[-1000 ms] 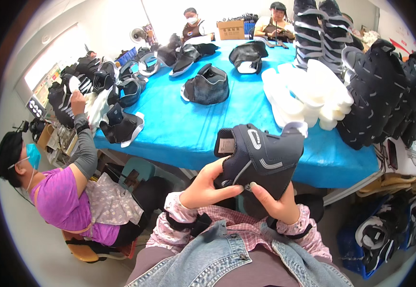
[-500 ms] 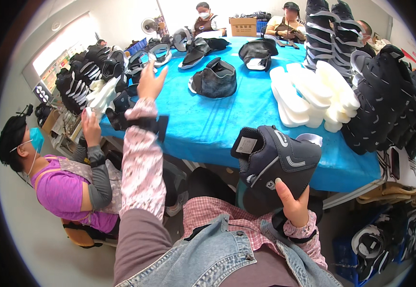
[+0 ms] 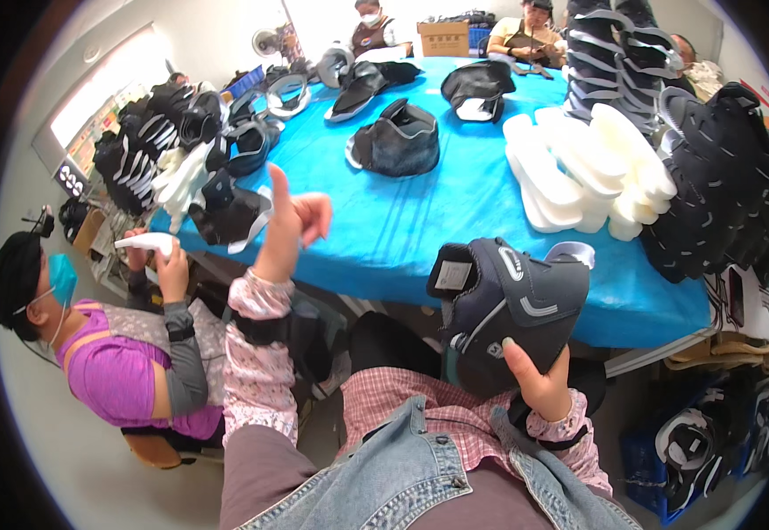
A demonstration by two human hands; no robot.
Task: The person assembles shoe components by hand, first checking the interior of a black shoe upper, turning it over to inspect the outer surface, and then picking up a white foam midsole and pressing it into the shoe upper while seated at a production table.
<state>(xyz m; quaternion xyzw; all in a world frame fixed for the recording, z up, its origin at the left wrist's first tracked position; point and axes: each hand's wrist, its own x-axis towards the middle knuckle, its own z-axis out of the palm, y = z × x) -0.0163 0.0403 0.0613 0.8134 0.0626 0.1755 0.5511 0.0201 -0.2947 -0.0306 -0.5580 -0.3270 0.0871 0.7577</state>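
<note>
In the head view my right hand (image 3: pixel 541 382) grips a dark grey and black shoe upper (image 3: pixel 517 309) by its lower side, thumb on the outer face. The upper is tilted in front of me near the table's front edge; a white label shows inside its opening, and a clear-whitish piece juts from its far end. My left hand (image 3: pixel 291 225) is raised over the near left part of the table, one finger stretched up and the others partly bent, with nothing visible in it. Just left of it lies a black upper with a pale edge (image 3: pixel 230 212).
Blue-covered table (image 3: pixel 384 238) with several black uppers (image 3: pixel 395 141). White foam shoe forms (image 3: pixel 570 168) and tall stacks of black uppers (image 3: pixel 711 168) stand right. A co-worker (image 3: pixel 110 344) at left holds a white piece (image 3: pixel 144 241). A blue crate (image 3: pixel 645 468) sits low at right.
My left hand has drawn back toward me from farther over the table, its fingers now less spread. The upper in my right hand has barely shifted. The co-worker's white piece now shows more fully.
</note>
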